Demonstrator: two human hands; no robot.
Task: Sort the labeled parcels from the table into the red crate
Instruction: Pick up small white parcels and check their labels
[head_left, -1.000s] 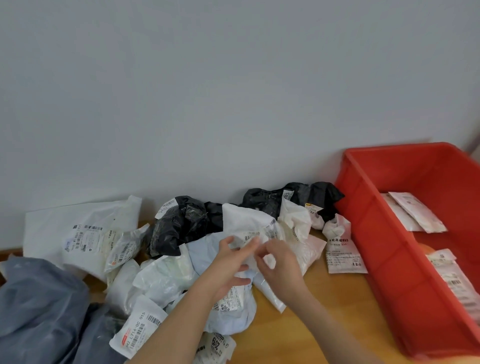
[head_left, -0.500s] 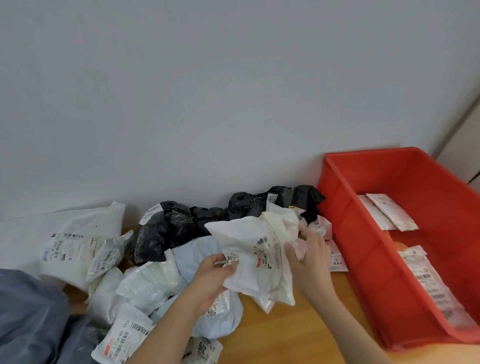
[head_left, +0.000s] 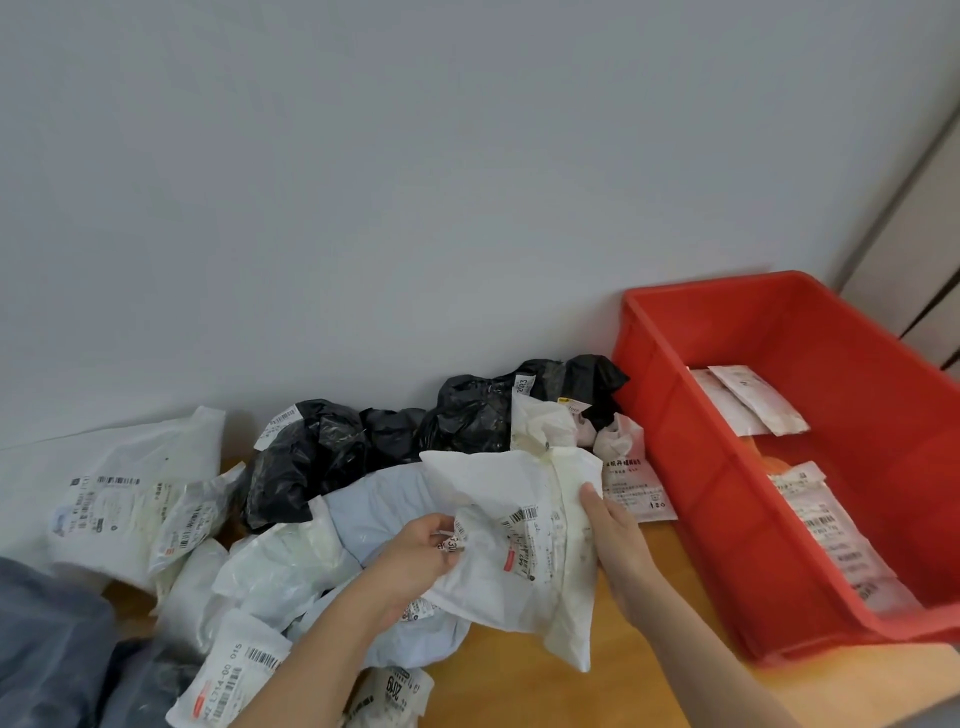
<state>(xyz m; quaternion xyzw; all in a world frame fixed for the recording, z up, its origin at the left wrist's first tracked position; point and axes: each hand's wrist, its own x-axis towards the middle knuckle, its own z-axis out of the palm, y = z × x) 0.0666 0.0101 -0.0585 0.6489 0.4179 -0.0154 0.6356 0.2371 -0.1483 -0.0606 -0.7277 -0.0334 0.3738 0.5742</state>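
Note:
A white labeled parcel (head_left: 524, 540) is held up just above the pile, label facing me. My left hand (head_left: 415, 561) grips its left edge and my right hand (head_left: 615, 540) grips its right edge. The red crate (head_left: 670, 447) stands to the right on the wooden table (head_left: 649, 670), with several flat white parcels (head_left: 758, 397) lying inside. More parcels lie heaped on the table: black bags (head_left: 467, 415) at the back, a pale blue bag (head_left: 374, 499) under my hands, white labeled bags (head_left: 130, 499) at the left.
A grey wall runs close behind the pile and the crate. A grey-blue bag (head_left: 47, 649) fills the bottom left corner. A small white labeled packet (head_left: 634, 488) lies against the crate's left wall. Bare wood shows in front of the crate.
Both hands pulled the white parcel out of the pile, lifted it and now hold it by its two edges. The view has swung right, showing more of the crate.

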